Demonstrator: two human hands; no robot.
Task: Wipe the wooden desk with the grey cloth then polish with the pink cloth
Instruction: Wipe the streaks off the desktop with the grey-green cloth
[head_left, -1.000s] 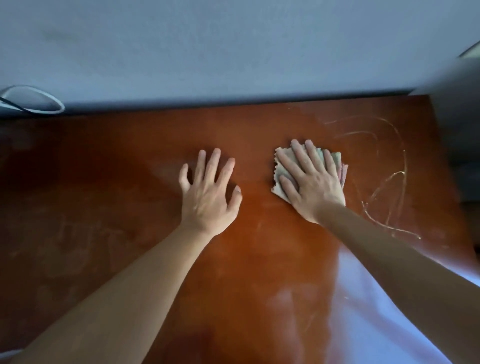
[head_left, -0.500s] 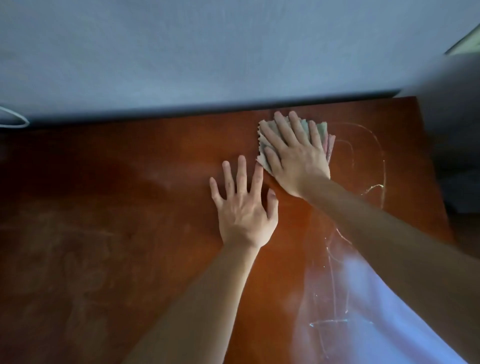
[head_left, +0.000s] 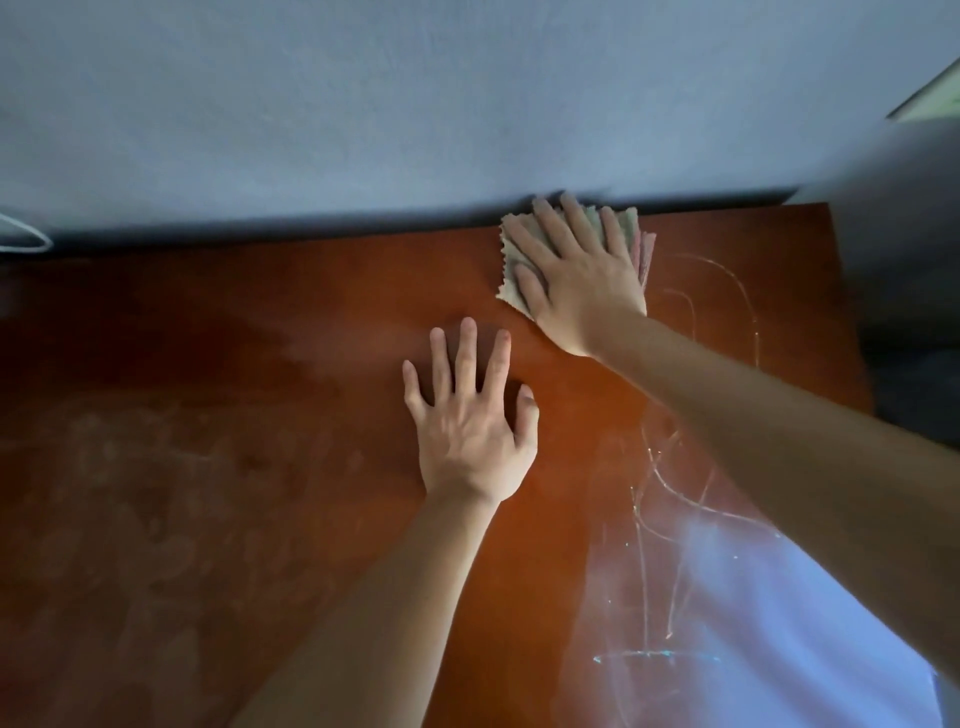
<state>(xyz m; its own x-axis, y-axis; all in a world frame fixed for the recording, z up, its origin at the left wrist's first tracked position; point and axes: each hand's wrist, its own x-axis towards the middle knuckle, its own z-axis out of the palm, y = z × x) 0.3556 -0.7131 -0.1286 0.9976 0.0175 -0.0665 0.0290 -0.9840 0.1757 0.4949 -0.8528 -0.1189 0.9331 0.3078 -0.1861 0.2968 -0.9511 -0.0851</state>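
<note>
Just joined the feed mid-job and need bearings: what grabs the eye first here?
The right hand lies flat on a grey cloth at the far edge of the reddish wooden desk, by the wall, with a pink cloth peeking out beneath. The left hand is spread flat on bare wood nearer the middle. Pale curved streaks mark the desk's right side.

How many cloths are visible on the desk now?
2. The grey cloth lies flat under the right hand near the desk's back edge; a pink cloth edge shows beneath it on the right, mostly hidden.
</note>
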